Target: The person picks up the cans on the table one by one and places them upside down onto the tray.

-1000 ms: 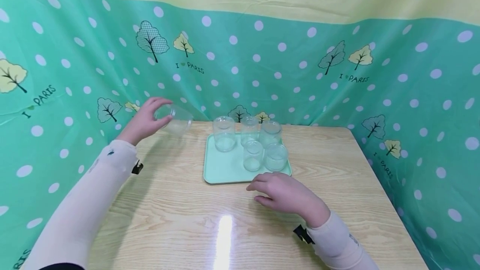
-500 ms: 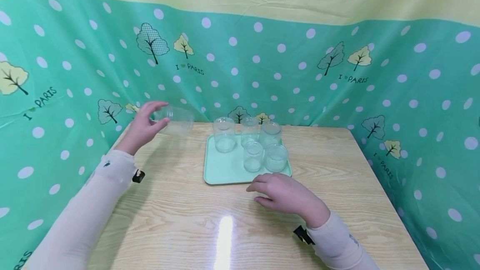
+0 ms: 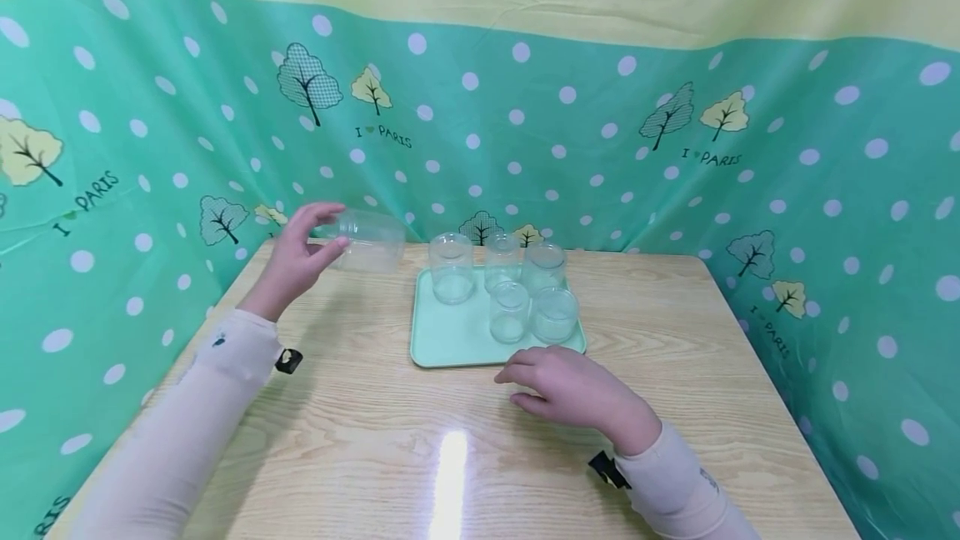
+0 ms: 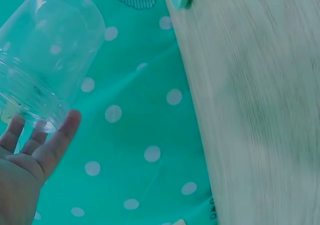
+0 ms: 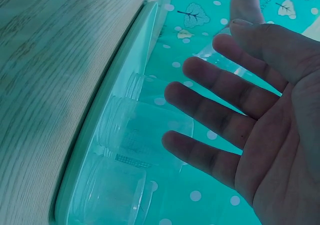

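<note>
My left hand (image 3: 300, 252) grips a clear plastic jar (image 3: 375, 242) by its threaded mouth end, left of the tray and above the table. The jar lies sideways in the air, its rounded base pointing right; the left wrist view shows the fingertips at the rim of this jar (image 4: 55, 40). Several similar clear jars stand upside down on a pale green tray (image 3: 446, 346), among them a tall jar (image 3: 452, 269) at the back left. My right hand (image 3: 570, 390) hovers just in front of the tray's right front edge, its fingers (image 5: 200, 107) loosely extended and holding nothing.
A small jar (image 3: 508, 312) and a short, wide jar (image 3: 554, 315) stand at the tray's front right, near the right hand. The wooden table (image 3: 360, 440) meets a green polka-dot curtain (image 3: 495, 123) at the back and sides.
The left hand has moved slightly right with the jar, and the jar has turned from a downward tilt to nearly level. The right hand has stayed in place.
</note>
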A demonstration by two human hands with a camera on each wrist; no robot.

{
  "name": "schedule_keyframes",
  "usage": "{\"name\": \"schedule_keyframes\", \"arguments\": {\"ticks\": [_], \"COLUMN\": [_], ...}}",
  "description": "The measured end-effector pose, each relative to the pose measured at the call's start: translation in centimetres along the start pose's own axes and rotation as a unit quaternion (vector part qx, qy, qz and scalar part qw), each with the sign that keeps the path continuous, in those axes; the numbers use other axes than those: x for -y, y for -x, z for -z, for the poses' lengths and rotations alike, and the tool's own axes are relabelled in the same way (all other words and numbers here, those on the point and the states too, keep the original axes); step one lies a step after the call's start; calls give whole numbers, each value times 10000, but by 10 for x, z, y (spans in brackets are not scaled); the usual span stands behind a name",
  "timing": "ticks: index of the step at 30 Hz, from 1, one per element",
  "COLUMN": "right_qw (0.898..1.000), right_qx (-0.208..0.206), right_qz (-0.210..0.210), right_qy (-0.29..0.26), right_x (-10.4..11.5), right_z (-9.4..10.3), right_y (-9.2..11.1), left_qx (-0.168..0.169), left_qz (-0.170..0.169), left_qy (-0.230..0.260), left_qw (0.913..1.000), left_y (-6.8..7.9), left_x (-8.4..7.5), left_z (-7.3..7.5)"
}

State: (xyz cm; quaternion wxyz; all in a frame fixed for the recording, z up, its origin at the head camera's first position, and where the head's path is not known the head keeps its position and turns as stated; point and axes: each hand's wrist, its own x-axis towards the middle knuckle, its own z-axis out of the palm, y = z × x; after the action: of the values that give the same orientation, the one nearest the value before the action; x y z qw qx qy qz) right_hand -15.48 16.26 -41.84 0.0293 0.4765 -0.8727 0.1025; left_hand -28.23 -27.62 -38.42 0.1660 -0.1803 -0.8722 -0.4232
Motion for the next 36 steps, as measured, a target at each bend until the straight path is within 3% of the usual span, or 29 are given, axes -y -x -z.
{"name": "schedule_keyframes", "arguments": {"ticks": [7, 13, 21, 36], "right_qw": [10000, 10000, 10000, 9999], "right_qx": [-39, -35, -33, -89], "right_qz": [40, 52, -15, -12], "right_qy": [42, 46, 24, 70], "right_x": [-1, 0, -1, -1], "right_z": [0, 1, -1, 2], "right_y": [1, 1, 2, 3], "left_qx": [-48, -7, 33, 238], "left_qz": [-121, -473, -746, -1333], "left_qy": [414, 1045, 1854, 3052], "left_qw": [9991, 9934, 9798, 9426], "left_y": [9, 15, 13, 24], "left_x": [-29, -52, -26, -43], "left_z": [-5, -7, -24, -45]}}
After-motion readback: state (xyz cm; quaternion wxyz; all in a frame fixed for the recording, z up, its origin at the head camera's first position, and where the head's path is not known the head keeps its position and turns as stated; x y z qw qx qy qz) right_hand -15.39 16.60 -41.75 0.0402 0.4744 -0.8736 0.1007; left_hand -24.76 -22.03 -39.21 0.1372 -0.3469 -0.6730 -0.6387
